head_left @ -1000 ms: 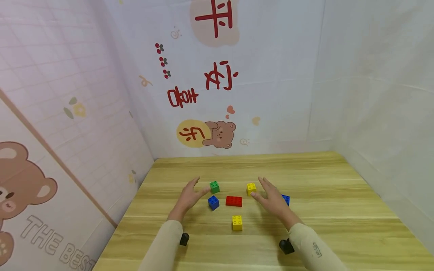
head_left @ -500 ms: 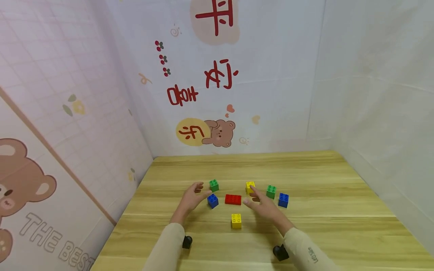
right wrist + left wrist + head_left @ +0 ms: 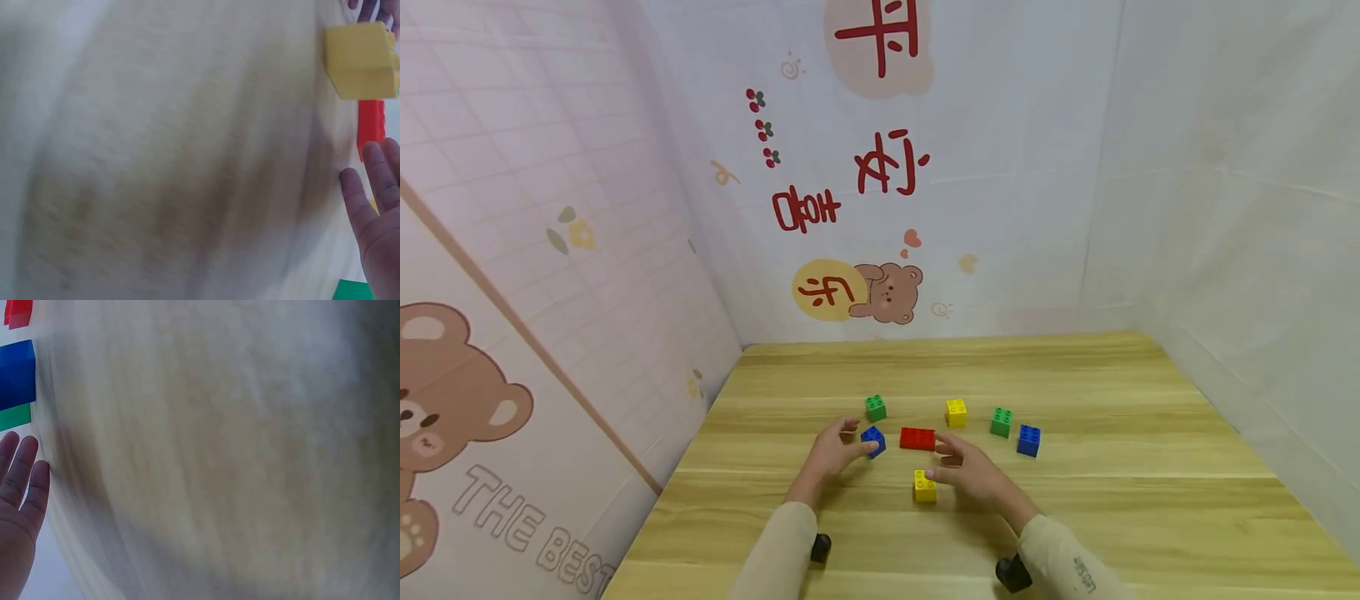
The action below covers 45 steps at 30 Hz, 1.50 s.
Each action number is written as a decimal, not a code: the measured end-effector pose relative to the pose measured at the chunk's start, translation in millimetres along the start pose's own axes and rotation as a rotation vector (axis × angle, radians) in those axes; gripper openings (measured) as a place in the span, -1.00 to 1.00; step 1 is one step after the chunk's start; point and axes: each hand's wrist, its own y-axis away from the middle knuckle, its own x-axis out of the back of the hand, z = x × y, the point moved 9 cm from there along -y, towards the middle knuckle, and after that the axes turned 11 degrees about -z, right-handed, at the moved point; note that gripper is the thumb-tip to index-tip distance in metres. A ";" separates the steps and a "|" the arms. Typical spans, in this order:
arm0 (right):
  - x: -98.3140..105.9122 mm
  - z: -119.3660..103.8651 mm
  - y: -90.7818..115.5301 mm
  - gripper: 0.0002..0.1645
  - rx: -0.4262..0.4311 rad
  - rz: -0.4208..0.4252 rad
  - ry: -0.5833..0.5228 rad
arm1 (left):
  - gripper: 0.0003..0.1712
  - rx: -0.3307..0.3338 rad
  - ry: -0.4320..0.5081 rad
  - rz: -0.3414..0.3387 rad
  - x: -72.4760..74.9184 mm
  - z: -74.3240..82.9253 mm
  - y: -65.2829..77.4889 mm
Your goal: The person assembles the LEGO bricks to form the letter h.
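My left hand point(image 3: 833, 451) is beside a blue toy brick point(image 3: 872, 442), its thumb tip overlapping the brick in the head view. In the left wrist view its fingers point(image 3: 25, 464) are apart, with the blue brick point(image 3: 17, 374) beyond them. My right hand point(image 3: 972, 472) hovers by the near yellow brick point(image 3: 925, 488), thumb over that brick's top edge and fingertips near the long red brick point(image 3: 917, 438). The right wrist view has the yellow brick point(image 3: 359, 59) in front of spread fingers point(image 3: 357, 197). Neither hand grips anything.
Behind the hands stand a green brick point(image 3: 876, 407) and a second yellow brick point(image 3: 956, 412). Another green brick point(image 3: 1002, 422) and another blue brick point(image 3: 1029, 441) sit to the right on the wooden table point(image 3: 1112, 517). Printed cloth point(image 3: 1000, 183) surrounds the table's back and sides.
My right hand has moved left and nearer, from the right-hand bricks to the near yellow brick, uncovering the right green and blue bricks. My left hand has come down toward the blue brick.
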 end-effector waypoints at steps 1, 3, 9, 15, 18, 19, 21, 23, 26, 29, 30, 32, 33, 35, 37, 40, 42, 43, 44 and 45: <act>-1.7 0.5 0.2 -0.04 0.000 -0.002 -0.002 | -0.22 -0.001 -0.004 0.001 -0.4 -0.2 -0.1; -4.0 1.7 1.2 -0.04 0.001 0.003 -0.004 | -0.21 0.012 -0.001 0.007 -1.3 -1.8 -0.6; -8.4 5.4 3.6 -0.13 0.004 0.009 -0.002 | -0.26 0.025 -0.025 0.021 -3.8 -3.1 -3.7; -13.7 7.9 3.2 -0.16 0.005 -0.010 0.023 | -0.35 0.038 -0.043 0.035 -4.7 -6.1 -4.6; -14.5 8.6 2.2 -0.19 0.013 -0.009 0.034 | -0.41 0.051 -0.048 0.045 -4.5 -8.0 -4.0; -14.7 8.7 1.8 -0.20 0.015 -0.009 0.038 | -0.42 0.052 -0.052 0.046 -4.5 -8.0 -3.9; -14.8 9.5 1.2 -0.23 0.013 -0.007 0.047 | -0.45 0.049 -0.062 0.049 -4.9 -7.7 -3.7; -14.5 11.2 1.1 -0.27 0.002 -0.003 0.047 | -0.48 0.049 -0.061 0.051 -5.3 -7.4 -3.5; -13.3 14.3 0.9 -0.34 -0.014 0.006 0.050 | -0.53 0.043 -0.079 0.054 -5.7 -6.3 -3.5; -11.8 15.7 0.3 -0.39 -0.019 0.016 0.052 | -0.58 0.035 -0.108 0.055 -5.6 -4.0 -3.9; -11.0 15.4 -0.2 -0.40 -0.016 0.021 0.063 | -0.59 0.029 -0.120 0.053 -5.6 -2.7 -4.0; -9.7 14.6 -1.2 -0.41 -0.012 0.030 0.080 | -0.63 0.025 -0.130 0.046 -5.8 -0.7 -4.4; -8.7 13.9 -1.7 -0.42 -0.009 0.035 0.087 | -0.64 0.016 -0.137 0.042 -6.1 1.2 -4.6; -6.8 12.8 -2.7 -0.43 -0.009 0.047 0.098 | -0.66 0.007 -0.144 0.033 -7.0 3.7 -5.1; -5.3 11.9 -4.0 -0.45 -0.007 0.054 0.112 | -0.67 0.005 -0.145 0.022 -8.2 4.8 -5.5; -3.1 10.9 -6.5 -0.49 -0.001 0.061 0.129 | -0.68 0.004 -0.146 0.011 -9.4 5.9 -5.9; -2.1 10.2 -8.6 -0.51 0.006 0.064 0.136 | -0.69 0.008 -0.143 0.005 -9.5 6.2 -5.8; -1.6 10.0 -9.9 -0.51 0.010 0.066 0.134 | -0.69 0.011 -0.142 0.003 -9.3 6.2 -5.8; -1.2 10.0 -11.2 -0.52 0.011 0.068 0.134 | -0.70 0.011 -0.141 0.000 -9.0 6.4 -5.6; -0.8 9.8 -12.4 -0.52 0.010 0.072 0.131 | -0.70 0.010 -0.143 -0.002 -8.7 6.8 -5.4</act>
